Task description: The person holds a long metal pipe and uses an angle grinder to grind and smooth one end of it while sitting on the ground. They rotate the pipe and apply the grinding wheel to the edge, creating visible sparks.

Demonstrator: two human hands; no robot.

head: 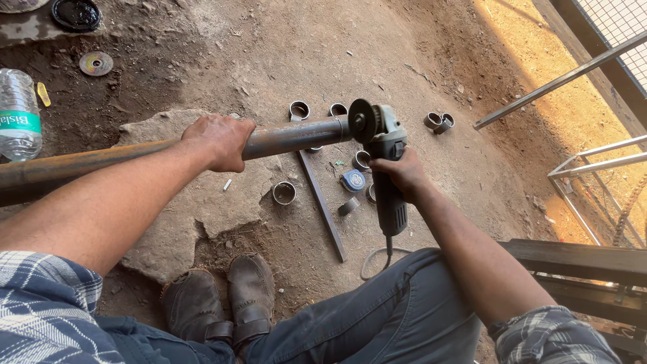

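One clear bottle, green-banded, far left

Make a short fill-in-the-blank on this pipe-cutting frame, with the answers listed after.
1. The left hand grips a long rusty ____ from above.
2. The right hand holds an angle grinder whose ____ meets the end of the pipe.
3. Short cut rings lie scattered on the ____ below.
4. At the left edge stands a plastic water ____.

Missing words: pipe; disc; ground; bottle
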